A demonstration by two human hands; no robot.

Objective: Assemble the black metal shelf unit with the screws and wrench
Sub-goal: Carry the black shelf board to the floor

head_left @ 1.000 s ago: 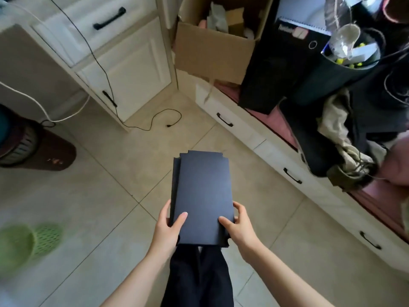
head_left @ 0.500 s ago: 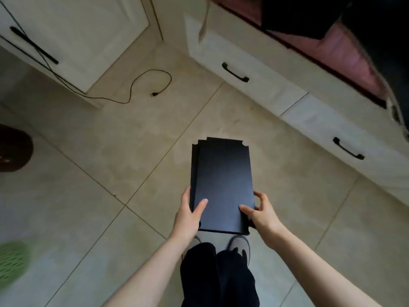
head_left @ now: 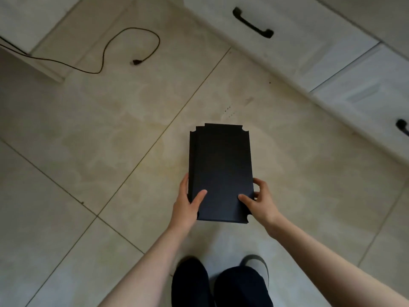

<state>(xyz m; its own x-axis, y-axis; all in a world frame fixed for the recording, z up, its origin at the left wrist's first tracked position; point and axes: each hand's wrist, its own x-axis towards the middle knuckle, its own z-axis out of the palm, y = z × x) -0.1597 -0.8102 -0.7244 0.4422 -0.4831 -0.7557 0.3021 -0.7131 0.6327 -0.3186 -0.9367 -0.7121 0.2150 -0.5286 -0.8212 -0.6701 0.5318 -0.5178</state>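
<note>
Head view | left hand (head_left: 187, 203) and right hand (head_left: 260, 202) grip stacked black shelf panels (head_left: 220, 171), now lowered nearer the tiled floor (head_left: 110, 151) | assembly not yet begun.

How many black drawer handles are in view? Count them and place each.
2. One black drawer handle sits on the drawer front at top centre-right; a second handle is cut off by the right edge. More may lie outside the frame.

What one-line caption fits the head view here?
Both hands, left hand and right hand, grip the near end of stacked black shelf panels above the tiled floor.
</note>
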